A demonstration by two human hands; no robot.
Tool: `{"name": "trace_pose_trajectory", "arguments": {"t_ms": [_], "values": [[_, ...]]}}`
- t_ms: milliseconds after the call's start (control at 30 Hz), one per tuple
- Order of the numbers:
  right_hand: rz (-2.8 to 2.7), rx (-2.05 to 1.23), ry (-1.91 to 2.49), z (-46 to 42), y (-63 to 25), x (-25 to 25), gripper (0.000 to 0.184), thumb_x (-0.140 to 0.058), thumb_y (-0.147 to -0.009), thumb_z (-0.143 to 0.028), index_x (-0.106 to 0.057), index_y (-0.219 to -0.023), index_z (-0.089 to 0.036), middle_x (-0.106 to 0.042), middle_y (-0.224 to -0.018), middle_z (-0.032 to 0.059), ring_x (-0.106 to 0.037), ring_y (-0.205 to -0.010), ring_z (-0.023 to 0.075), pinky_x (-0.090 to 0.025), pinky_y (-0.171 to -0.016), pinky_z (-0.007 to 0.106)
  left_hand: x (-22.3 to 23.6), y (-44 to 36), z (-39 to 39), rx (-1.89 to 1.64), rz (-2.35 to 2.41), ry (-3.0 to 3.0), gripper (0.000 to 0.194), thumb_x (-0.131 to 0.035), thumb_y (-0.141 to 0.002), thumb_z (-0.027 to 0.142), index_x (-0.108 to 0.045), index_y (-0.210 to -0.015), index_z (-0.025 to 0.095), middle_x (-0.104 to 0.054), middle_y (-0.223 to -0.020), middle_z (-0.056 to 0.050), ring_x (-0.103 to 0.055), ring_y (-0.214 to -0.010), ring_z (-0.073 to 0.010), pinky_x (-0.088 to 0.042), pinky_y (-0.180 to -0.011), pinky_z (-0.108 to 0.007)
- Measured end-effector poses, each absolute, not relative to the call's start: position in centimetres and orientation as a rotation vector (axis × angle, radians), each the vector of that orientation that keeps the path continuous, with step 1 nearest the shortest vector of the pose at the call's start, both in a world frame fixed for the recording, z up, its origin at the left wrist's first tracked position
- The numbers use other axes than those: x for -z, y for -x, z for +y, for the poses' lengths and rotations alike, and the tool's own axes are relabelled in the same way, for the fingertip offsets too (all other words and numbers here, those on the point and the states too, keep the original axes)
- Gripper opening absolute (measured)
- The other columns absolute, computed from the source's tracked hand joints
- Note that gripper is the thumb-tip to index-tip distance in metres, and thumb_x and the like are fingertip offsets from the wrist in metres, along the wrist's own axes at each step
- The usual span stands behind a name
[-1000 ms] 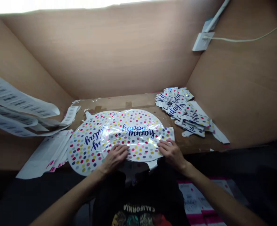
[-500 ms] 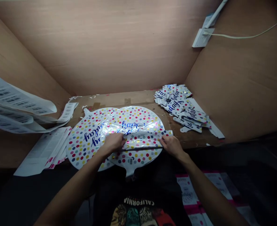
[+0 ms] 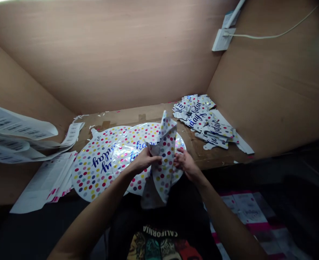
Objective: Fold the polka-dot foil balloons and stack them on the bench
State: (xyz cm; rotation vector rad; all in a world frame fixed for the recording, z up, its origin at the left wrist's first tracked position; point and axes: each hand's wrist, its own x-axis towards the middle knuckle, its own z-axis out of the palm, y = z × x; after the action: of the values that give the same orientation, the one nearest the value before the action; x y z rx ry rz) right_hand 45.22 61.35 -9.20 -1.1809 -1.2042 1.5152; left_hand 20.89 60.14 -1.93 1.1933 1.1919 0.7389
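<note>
A polka-dot foil balloon (image 3: 167,153), flat and partly folded into a strip, stands on edge above the pile. My left hand (image 3: 144,160) pinches its left side, with the thumb across the foil. Against its right side, my right hand (image 3: 187,163) has bent, separated fingers; the fingertips touch or nearly touch the foil. Underneath lie flat round balloons (image 3: 94,173) with coloured dots and blue lettering, overlapping each other. Folded balloons (image 3: 200,117) with the same print form a heap at the back right.
Barcode label strips (image 3: 21,124) hang at the left above a stack of white and pink sheets (image 3: 48,180). Wooden panels (image 3: 108,54) enclose the cardboard-covered table (image 3: 116,117). A socket with a cable (image 3: 223,39) is at upper right. White-and-pink packages (image 3: 248,209) lie low at right.
The folded balloon has been lifted and turned from lying crosswise to upright. My right hand has left its right end and moved in beside it. The view has shifted slightly.
</note>
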Motion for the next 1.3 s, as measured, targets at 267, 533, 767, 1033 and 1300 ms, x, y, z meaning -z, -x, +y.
{"name": "trace_pose_trajectory", "arguments": {"t_ms": [267, 533, 767, 1033, 1300], "values": [[-0.851, -1.883, 0.811, 62.5, -42.6, 7.9, 0.028, -0.088, -0.067, -0.032, -0.069, -0.086, -0.022, -0.071, -0.072, -0.0022, -0.064, -0.063, 0.0158, -0.054, -0.065, 0.029, 2.9, -20.8, 56.6, -1.083, 1.117, -1.034, 0.019, -0.075, -0.079, 0.03, -0.068, -0.073, 0.013, -0.062, -0.07, -0.001, -0.054, -0.06, -0.0101, -0.046, -0.058, -0.022], [-1.044, -1.651, 0.915, 64.6, -41.6, 9.1, 0.009, -0.07, -0.06, -0.026, -0.063, -0.057, -0.02, -0.064, -0.067, -0.0002, -0.051, -0.063, 0.0131, -0.041, -0.06, 0.025, 3.8, -19.2, 56.4, -1.037, 1.029, -0.934, 0.023, -0.076, -0.076, 0.028, -0.077, -0.096, 0.016, -0.07, -0.111, -0.011, -0.07, -0.092, -0.0217, -0.06, -0.08, -0.036], [-1.083, -1.497, 1.006, 64.6, -41.0, 8.8, 0.015, -0.063, -0.079, -0.037, -0.066, -0.082, -0.023, -0.067, -0.08, 0.001, -0.059, -0.074, 0.018, -0.05, -0.068, 0.029, 6.3, -20.5, 54.2, -0.816, 1.26, -0.997, 0.041, -0.082, -0.078, 0.044, -0.069, -0.102, 0.013, -0.07, -0.084, -0.006, -0.064, -0.072, -0.0174, -0.05, -0.062, -0.025], [-1.164, -2.049, 0.928, 60.3, -42.2, 8.7, 0.052, -0.086, -0.078, -0.043, -0.064, -0.12, -0.022, -0.077, -0.105, 0.008, -0.074, -0.085, 0.0238, -0.062, -0.08, 0.039, 6.2, -20.8, 53.4, -0.987, 1.236, -0.926, 0.032, -0.069, -0.089, 0.041, -0.066, -0.11, 0.016, -0.072, -0.088, -0.003, -0.067, -0.08, -0.0186, -0.055, -0.073, -0.029], [-1.07, -2.001, 0.794, 59.6, -43.1, 7.8, 0.026, -0.083, -0.075, -0.034, -0.075, -0.097, -0.022, -0.073, -0.082, 0.0022, -0.066, -0.07, 0.0176, -0.053, -0.067, 0.029, 6.7, -21.0, 52.4, -1.024, 1.07, -0.78, 0.028, -0.072, -0.08, 0.033, -0.073, -0.104, 0.019, -0.068, -0.075, -0.004, -0.064, -0.065, -0.0176, -0.051, -0.062, -0.029]]}}
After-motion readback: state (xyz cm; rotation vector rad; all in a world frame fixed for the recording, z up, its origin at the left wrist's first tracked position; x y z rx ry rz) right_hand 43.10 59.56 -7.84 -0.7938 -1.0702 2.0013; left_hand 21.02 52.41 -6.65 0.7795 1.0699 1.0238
